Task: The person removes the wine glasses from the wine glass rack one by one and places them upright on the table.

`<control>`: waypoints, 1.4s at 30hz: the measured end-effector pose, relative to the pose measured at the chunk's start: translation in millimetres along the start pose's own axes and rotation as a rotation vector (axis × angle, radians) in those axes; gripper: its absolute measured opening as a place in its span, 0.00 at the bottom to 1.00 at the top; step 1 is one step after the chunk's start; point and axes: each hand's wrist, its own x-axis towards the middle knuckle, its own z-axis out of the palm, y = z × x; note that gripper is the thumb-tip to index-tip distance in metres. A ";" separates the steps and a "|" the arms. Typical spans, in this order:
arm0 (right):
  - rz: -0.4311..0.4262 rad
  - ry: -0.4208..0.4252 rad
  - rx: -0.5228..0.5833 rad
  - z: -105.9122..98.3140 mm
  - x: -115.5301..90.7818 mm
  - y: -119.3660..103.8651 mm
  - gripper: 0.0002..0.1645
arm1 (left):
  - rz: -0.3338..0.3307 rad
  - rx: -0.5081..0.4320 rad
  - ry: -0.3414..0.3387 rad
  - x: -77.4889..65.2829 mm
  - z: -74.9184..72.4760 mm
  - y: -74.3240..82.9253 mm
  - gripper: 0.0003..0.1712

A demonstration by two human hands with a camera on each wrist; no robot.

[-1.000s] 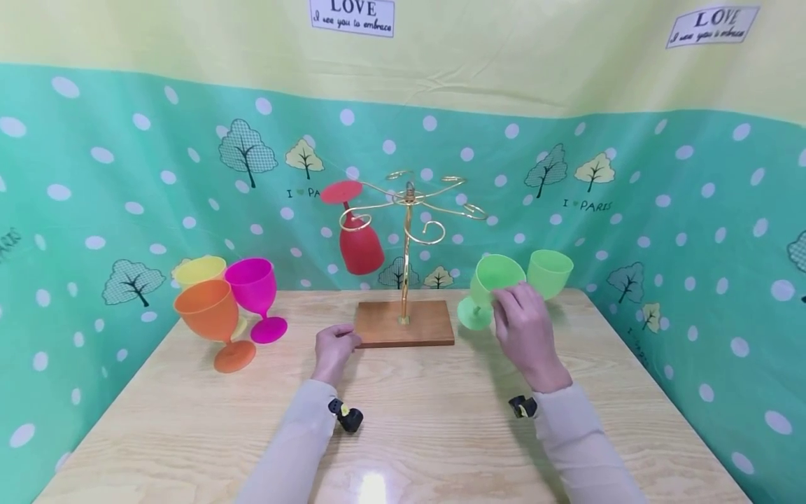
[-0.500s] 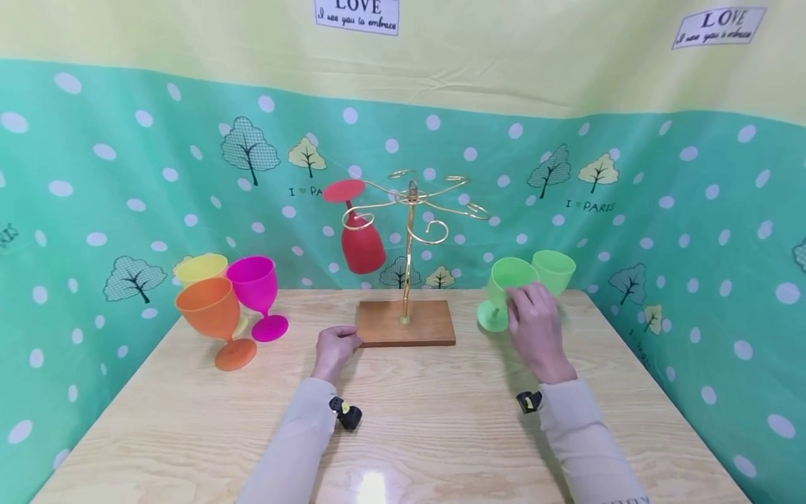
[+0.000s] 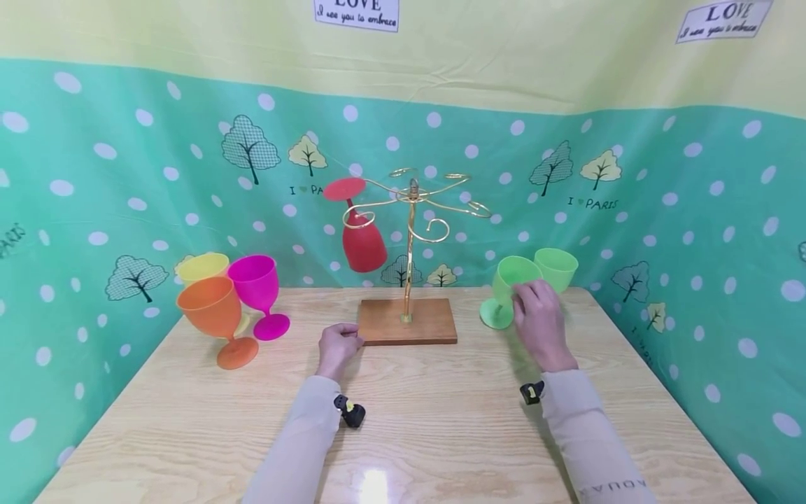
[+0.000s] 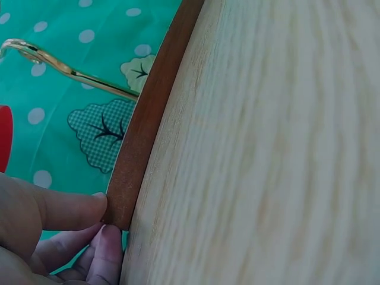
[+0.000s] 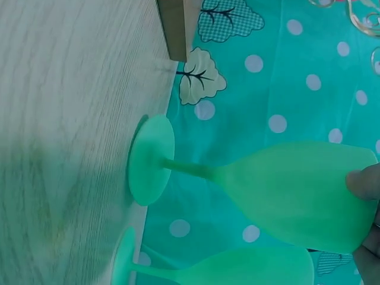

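Observation:
In the head view my right hand (image 3: 540, 325) pinches the rim of a light green plastic goblet (image 3: 513, 274). The thumb lies on the bowl in the right wrist view, and the foot (image 5: 152, 160) is at the tabletop, close to a second green goblet (image 3: 557, 266). My left hand (image 3: 338, 350) pinches the front left corner of the wooden base (image 3: 409, 325) of a gold wire goblet stand (image 3: 408, 262). A red goblet (image 3: 364, 241) hangs upside down, tilted, by its foot from one curled arm of the stand.
On the left of the wooden table (image 3: 403, 413) stand an orange goblet (image 3: 214, 311), a magenta goblet (image 3: 257, 283) and a yellow goblet (image 3: 204, 266), partly hidden. A teal dotted curtain (image 3: 119, 217) encloses the back and sides. The stand's wire arms spread outward at its top.
My right hand has carried the green goblet to the right, closer to the second green one, slowing over the last half second. The left hand stays at the base corner.

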 end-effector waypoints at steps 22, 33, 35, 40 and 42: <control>0.047 -0.220 -0.046 7.9 29.2 25.6 0.15 | 0.019 0.024 0.023 0.7 -1.4 -0.9 0.16; 0.012 -0.253 -0.053 9.7 32.4 25.4 0.18 | 0.009 0.031 0.022 0.9 -1.6 0.1 0.16; 0.013 -0.267 -0.050 9.5 33.4 25.4 0.19 | 0.008 0.031 0.025 0.9 -1.9 0.4 0.16; 0.038 -0.318 -0.054 7.6 35.6 24.8 0.22 | 0.005 0.022 0.019 0.8 -1.9 1.2 0.16; 0.054 -0.343 -0.057 6.9 35.7 24.1 0.24 | 0.008 0.022 0.015 0.1 -1.9 1.0 0.16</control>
